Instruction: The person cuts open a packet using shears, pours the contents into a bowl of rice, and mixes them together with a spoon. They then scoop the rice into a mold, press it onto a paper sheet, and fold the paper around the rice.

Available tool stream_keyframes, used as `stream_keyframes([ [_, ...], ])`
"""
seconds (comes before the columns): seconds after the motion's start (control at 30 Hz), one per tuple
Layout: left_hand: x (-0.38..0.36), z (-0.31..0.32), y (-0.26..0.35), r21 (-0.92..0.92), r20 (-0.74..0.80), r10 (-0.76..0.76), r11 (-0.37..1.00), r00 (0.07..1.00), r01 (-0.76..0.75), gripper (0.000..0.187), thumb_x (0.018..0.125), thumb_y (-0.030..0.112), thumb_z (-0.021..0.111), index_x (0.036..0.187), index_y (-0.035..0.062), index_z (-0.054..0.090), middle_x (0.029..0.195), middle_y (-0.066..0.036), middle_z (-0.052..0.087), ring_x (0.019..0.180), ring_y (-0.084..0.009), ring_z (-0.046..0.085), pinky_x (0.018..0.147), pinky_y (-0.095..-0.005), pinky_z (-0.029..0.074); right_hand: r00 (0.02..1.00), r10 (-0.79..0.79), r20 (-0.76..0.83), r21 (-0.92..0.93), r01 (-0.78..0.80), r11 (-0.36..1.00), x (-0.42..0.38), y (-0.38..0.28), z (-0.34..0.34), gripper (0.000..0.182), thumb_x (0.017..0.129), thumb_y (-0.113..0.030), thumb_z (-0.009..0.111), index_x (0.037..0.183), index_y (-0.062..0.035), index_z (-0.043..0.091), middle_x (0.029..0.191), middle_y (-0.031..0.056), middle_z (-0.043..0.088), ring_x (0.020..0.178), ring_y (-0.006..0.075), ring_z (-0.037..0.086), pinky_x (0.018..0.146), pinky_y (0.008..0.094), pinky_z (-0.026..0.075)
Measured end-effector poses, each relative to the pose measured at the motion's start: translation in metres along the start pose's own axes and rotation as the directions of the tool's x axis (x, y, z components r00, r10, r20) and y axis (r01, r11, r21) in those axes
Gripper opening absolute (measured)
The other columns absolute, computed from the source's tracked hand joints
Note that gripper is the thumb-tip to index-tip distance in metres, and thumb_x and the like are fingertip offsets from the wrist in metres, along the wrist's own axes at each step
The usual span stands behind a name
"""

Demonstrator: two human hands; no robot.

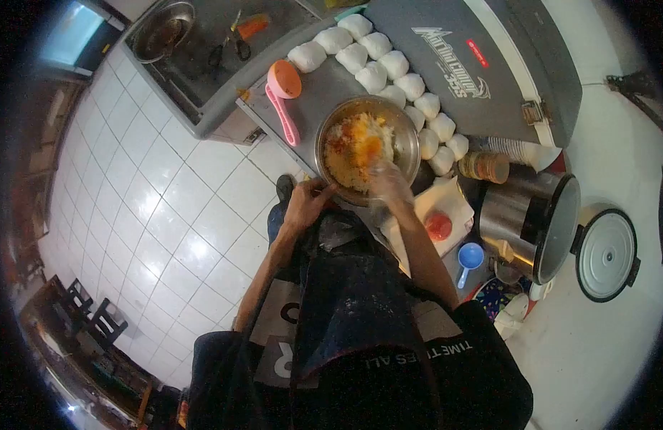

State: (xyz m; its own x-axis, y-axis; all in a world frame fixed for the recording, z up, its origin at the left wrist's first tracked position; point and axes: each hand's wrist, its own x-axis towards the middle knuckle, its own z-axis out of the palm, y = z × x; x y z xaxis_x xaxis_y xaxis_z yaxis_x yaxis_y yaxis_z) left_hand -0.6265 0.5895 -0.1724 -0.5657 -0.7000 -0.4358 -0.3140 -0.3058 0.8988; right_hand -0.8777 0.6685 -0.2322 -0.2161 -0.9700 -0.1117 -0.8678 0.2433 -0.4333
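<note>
A metal mixing bowl holds a pale crumbly or shredded mixture with orange-yellow and reddish powder or sauce on top. My left hand grips the bowl's near left rim, with its fingers bent against the edge. Over the right side of the mixture is my right hand, smeared by motion, perhaps in a thin clear glove. Its fingers cannot be made out. Left of the bowl lies a pink ladle with an orange cup.
White wrapped bundles line the far side of the bowl. To the right are a lidded jar, stacked cups, a large steel pot, its lid, a blue scoop and paper bearing something red. Scissors lie upper left.
</note>
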Motion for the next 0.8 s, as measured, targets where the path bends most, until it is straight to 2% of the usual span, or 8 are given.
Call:
stream_keyframes([
  [0.1,-0.004,0.001,0.011,0.026,0.024,-0.02,0.999,1.0,0.019,0.035,0.094,0.028,0.062,0.095,-0.0065,0.066,0.078,-0.012,0.069,0.068,-0.0151,0.064,0.063,-0.0309,0.05,0.948,-0.257,0.189,-0.327,0.307,0.894,0.004,-0.045,-0.005,0.026,0.092,-0.023,0.048,0.091,-0.0014,0.063,0.086,0.0209,0.064,0.076,0.0369,0.063,0.068,0.0448,0.051],
  [0.17,-0.005,-0.002,0.013,0.05,0.018,-0.043,0.998,0.999,0.042,0.034,0.094,0.028,0.062,0.095,-0.0062,0.066,0.079,-0.013,0.069,0.068,-0.015,0.064,0.063,-0.0305,0.05,0.908,0.202,0.367,-0.1,-0.178,0.979,0.011,-0.078,-0.049,0.027,0.091,-0.024,0.049,0.093,-0.0009,0.063,0.083,0.0218,0.064,0.079,0.0368,0.064,0.068,0.0443,0.052],
  [0.3,-0.004,0.002,0.004,0.003,0.017,-0.003,1.0,1.0,0.003,0.033,0.093,0.027,0.062,0.096,-0.0056,0.066,0.078,-0.013,0.069,0.066,-0.0146,0.064,0.062,-0.0293,0.05,0.862,0.338,0.377,-0.012,-0.36,0.933,0.044,-0.11,-0.134,0.034,0.092,-0.029,0.05,0.104,0.0021,0.058,0.094,0.0246,0.065,0.089,0.0385,0.065,0.08,0.0442,0.051],
  [0.37,-0.004,0.0,0.01,0.009,0.001,-0.02,1.0,1.0,0.02,0.033,0.093,0.027,0.063,0.095,-0.0056,0.066,0.078,-0.013,0.069,0.066,-0.0145,0.064,0.062,-0.0292,0.05,0.923,0.294,0.247,0.346,-0.367,0.864,0.042,-0.069,-0.068,0.029,0.093,-0.027,0.048,0.103,-0.0025,0.061,0.097,0.0248,0.064,0.091,0.0358,0.065,0.081,0.0439,0.051],
  [0.43,-0.006,0.0,0.014,0.059,-0.002,-0.016,0.998,1.0,0.016,0.034,0.093,0.028,0.063,0.094,-0.0058,0.066,0.077,-0.012,0.069,0.066,-0.0143,0.064,0.062,-0.03,0.05,0.884,0.259,0.389,-0.2,-0.194,0.96,0.05,-0.088,-0.047,0.025,0.092,-0.022,0.046,0.099,-0.0056,0.063,0.096,0.0225,0.064,0.092,0.0348,0.064,0.079,0.0432,0.051],
  [0.67,-0.003,0.003,-0.001,-0.059,-0.007,-0.058,0.997,0.998,0.058,0.033,0.092,0.027,0.064,0.095,-0.0055,0.067,0.076,-0.011,0.069,0.067,-0.0146,0.063,0.063,-0.0304,0.05,0.862,0.26,0.435,-0.15,-0.215,0.965,0.064,-0.075,-0.104,0.021,0.09,-0.017,0.047,0.1,-0.0059,0.062,0.088,0.0175,0.064,0.084,0.0326,0.064,0.077,0.041,0.051],
  [0.73,-0.002,0.003,-0.001,-0.035,-0.002,-0.051,0.998,0.999,0.051,0.034,0.092,0.027,0.064,0.097,-0.0056,0.067,0.077,-0.012,0.069,0.069,-0.0147,0.064,0.065,-0.0304,0.05,0.885,0.235,0.403,0.09,-0.293,0.952,0.055,-0.039,-0.04,0.026,0.094,-0.023,0.046,0.107,-0.0047,0.059,0.093,0.017,0.063,0.088,0.0319,0.063,0.079,0.0405,0.05],
  [0.8,-0.009,0.002,0.013,-0.017,0.008,-0.059,0.998,0.998,0.059,0.033,0.092,0.027,0.064,0.097,-0.0058,0.067,0.077,-0.012,0.069,0.07,-0.0148,0.065,0.066,-0.0305,0.05,0.93,0.157,0.332,-0.097,-0.132,0.987,0.053,-0.06,-0.05,0.025,0.091,-0.018,0.047,0.106,-0.0038,0.062,0.099,0.017,0.065,0.09,0.032,0.064,0.078,0.0418,0.051],
])
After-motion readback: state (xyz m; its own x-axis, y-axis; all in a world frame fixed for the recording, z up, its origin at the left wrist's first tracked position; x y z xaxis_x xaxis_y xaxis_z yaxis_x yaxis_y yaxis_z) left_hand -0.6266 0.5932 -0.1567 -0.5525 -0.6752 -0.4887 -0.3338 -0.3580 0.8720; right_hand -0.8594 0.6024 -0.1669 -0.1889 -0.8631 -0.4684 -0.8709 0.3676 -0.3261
